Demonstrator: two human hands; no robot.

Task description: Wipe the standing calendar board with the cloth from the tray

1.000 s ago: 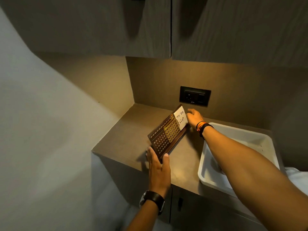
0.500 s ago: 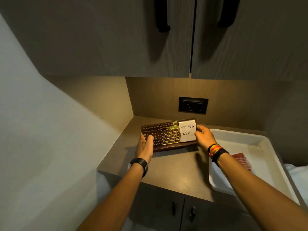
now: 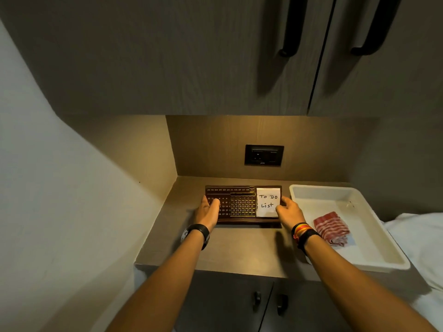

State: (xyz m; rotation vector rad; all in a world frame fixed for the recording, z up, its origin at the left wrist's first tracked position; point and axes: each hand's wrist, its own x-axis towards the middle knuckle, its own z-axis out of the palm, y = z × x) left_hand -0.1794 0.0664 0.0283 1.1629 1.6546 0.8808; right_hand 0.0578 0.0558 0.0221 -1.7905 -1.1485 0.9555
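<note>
The dark brown calendar board (image 3: pixel 242 204) stands upright on the counter, facing me, with a white "To Do List" note (image 3: pixel 268 202) on its right part. My left hand (image 3: pixel 208 210) grips its left end, fingers over the front. At the right end, my right hand (image 3: pixel 288 211) holds the board beside the note. A folded red-and-white striped cloth (image 3: pixel 330 227) lies in the white tray (image 3: pixel 381 238) to the right of the board, untouched.
The brown counter (image 3: pixel 239 248) sits in a corner, with a wall on the left and a black socket plate (image 3: pixel 264 155) on the back wall. Upper cabinet doors with black handles (image 3: pixel 291 27) hang overhead. White bedding (image 3: pixel 422 238) lies right of the tray.
Both hands turned the board from a diagonal tilt to stand square, facing me, near the back wall. The view widened and the cloth in the tray came into sight.
</note>
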